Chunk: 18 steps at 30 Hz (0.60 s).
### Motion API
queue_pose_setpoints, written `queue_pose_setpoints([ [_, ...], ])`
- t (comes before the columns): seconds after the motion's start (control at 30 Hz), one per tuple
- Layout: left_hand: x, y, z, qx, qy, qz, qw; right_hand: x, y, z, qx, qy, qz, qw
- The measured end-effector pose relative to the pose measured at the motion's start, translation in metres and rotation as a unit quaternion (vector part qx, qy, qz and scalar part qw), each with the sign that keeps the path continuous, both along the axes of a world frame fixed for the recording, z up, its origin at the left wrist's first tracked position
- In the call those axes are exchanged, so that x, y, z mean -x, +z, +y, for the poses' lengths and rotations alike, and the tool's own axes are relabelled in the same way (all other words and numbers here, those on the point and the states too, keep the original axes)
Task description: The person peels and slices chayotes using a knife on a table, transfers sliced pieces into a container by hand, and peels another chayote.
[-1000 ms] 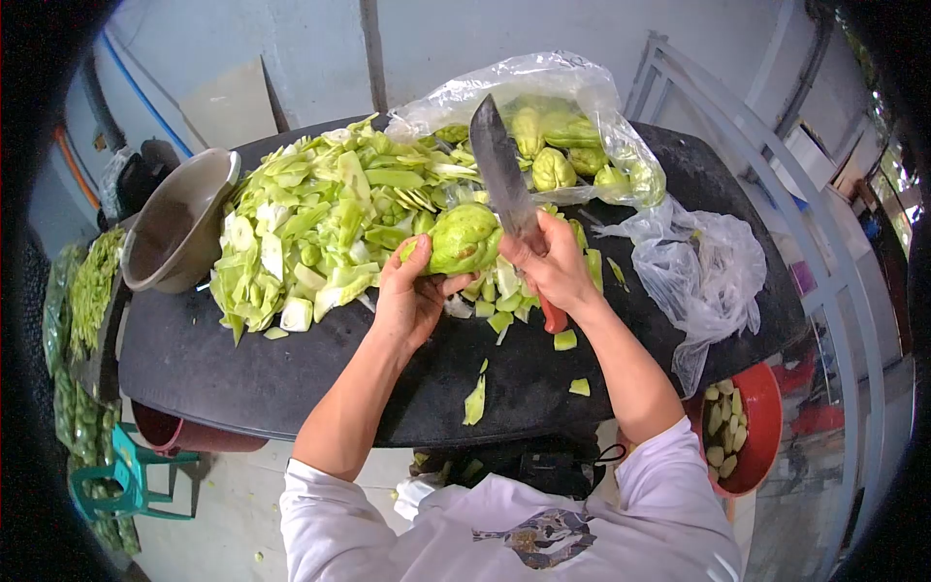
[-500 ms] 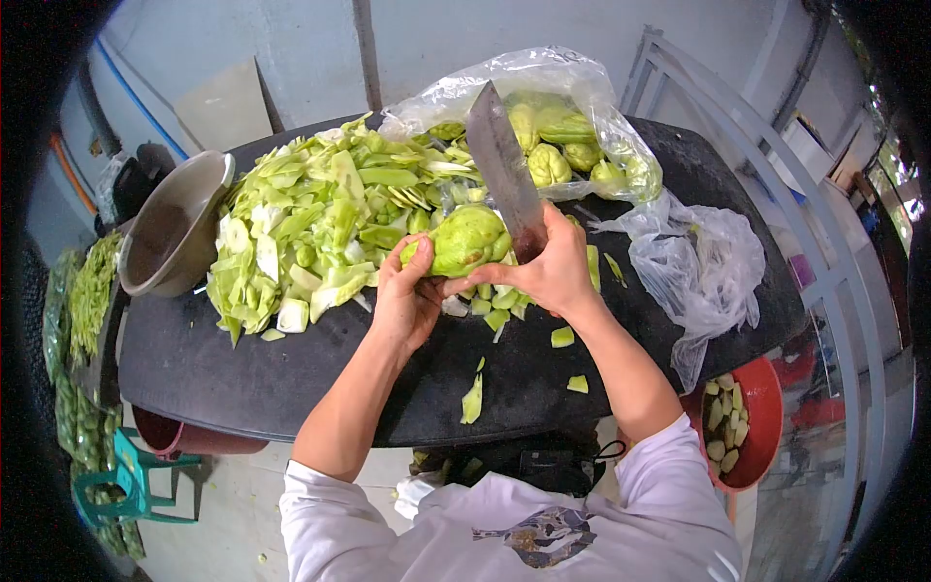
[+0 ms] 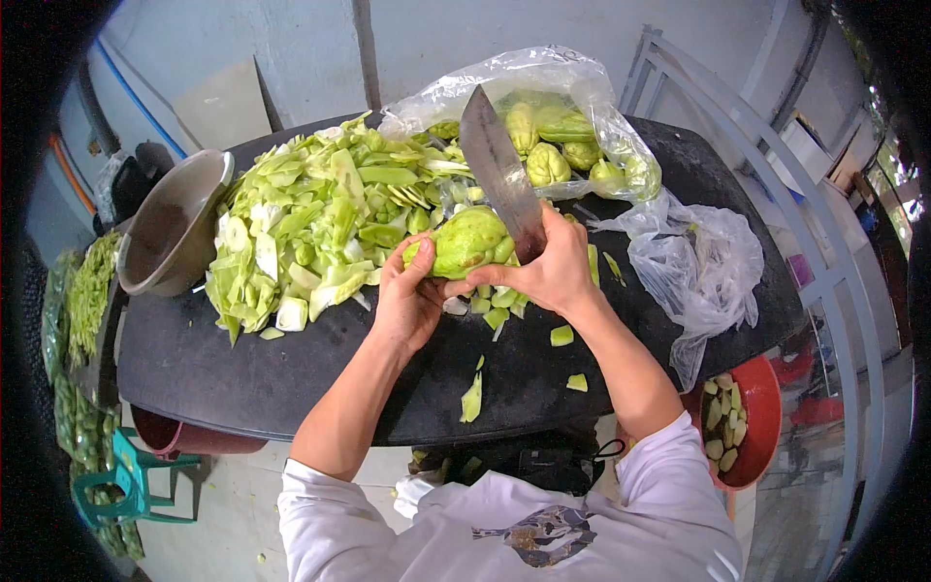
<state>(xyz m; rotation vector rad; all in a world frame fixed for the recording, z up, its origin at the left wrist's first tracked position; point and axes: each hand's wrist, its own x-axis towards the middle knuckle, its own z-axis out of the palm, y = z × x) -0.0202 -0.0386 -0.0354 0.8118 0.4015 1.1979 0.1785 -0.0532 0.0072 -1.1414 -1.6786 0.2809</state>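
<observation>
A green chayote is held above the black table, gripped from the left by my left hand. My right hand is closed round the handle of a broad-bladed knife, whose blade points up and away, just behind the chayote. The thumb of that hand reaches toward the chayote's lower side. To the left lies a large heap of pale green cut pieces and peelings. Smaller green scraps sit on the table below the chayote. The knife's handle is mostly hidden in my fingers.
Whole chayotes fill a clear plastic bag at the back. A crumpled plastic bag lies right on the table. A grey basin leans at left. A red bucket with cut pieces stands below right; a green stool below left.
The knife's blade has tilted slightly to the left. The chayote and both hands stay in nearly the same place.
</observation>
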Motion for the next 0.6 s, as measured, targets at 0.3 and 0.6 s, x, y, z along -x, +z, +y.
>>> queue_pose_setpoints([
  [0.3, -0.0034, -0.0025, -0.0018, -0.008, 0.009, -0.017, 1.0, 0.0006, 0.0007, -0.0038, 0.03, -0.014, -0.053, 0.998],
  [0.6, -0.0033, -0.0018, -0.004, -0.008, 0.007, -0.027, 1.0, 0.0053, 0.0015, -0.0069, 0.062, -0.007, -0.062, 0.996],
])
